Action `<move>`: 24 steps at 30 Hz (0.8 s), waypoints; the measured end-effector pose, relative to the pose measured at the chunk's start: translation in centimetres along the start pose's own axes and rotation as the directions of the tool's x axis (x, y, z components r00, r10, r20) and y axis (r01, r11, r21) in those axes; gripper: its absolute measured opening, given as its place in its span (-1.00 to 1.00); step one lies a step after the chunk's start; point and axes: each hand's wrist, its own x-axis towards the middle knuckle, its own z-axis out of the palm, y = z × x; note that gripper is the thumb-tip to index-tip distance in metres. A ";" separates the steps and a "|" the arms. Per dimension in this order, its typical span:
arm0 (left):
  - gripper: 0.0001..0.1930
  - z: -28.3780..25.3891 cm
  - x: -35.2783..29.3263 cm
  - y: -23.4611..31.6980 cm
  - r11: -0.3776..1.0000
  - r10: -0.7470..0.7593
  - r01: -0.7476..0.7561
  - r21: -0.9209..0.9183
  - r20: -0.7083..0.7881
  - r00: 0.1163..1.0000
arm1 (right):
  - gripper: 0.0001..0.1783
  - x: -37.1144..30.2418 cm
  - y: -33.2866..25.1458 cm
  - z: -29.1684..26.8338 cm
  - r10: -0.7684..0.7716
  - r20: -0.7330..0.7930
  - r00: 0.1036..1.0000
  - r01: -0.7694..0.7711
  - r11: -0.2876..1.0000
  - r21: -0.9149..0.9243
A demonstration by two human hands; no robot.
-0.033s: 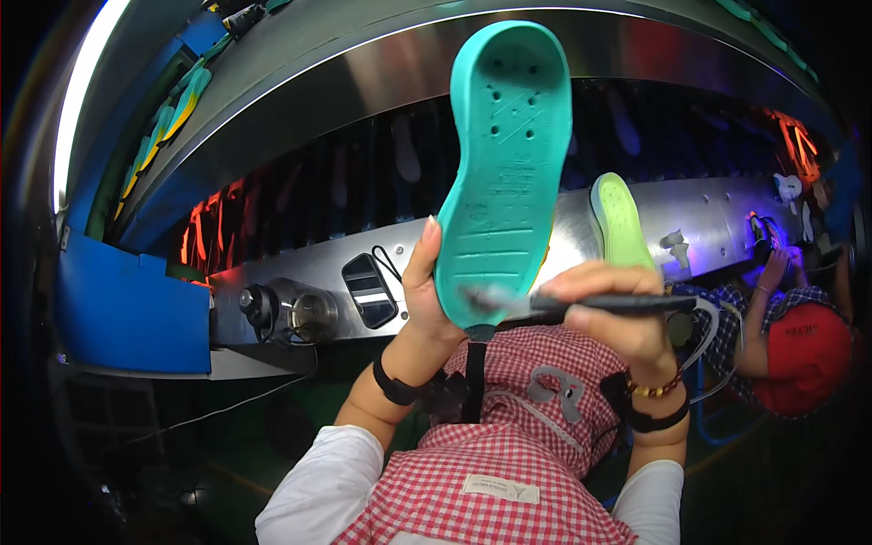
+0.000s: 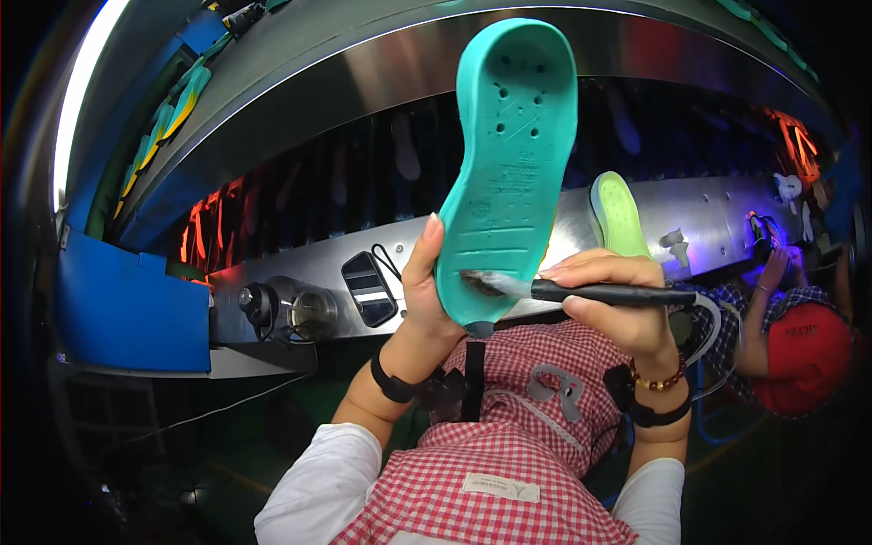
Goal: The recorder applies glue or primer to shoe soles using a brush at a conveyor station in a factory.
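Note:
My left hand [image 2: 429,291] grips a teal shoe sole [image 2: 509,195] near its lower end, thumb along the left edge. The sole stands upright in front of me, its recessed face with small holes and ridges turned to me. Between the fingers and thumb of my right hand [image 2: 622,300] is a brush [image 2: 599,292] with a black handle, and a pale tube runs from its back end. The dark bristles [image 2: 481,283] rest against the lower part of the sole, below the ridges.
On the metal bench [image 2: 427,272] lie a light green sole [image 2: 620,218], a phone [image 2: 370,291] and a clear bottle [image 2: 309,311]. Beyond runs a dark conveyor [image 2: 363,173] carrying soles, with red-lit strips at both ends. A co-worker in a red cap [image 2: 804,359] works at the right.
The brush has moved slightly up the sole, and its blurred bristles now look sharper. The sole's top has shifted a little to the right.

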 end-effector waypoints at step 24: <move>-0.55 -0.7 -0.7 2.5 0.673 -0.630 0.639 0.372 -0.165 0.759 | -0.76 -0.4 -2.1 -2.9 0.018 0.538 0.843 0.271 0.849 -0.453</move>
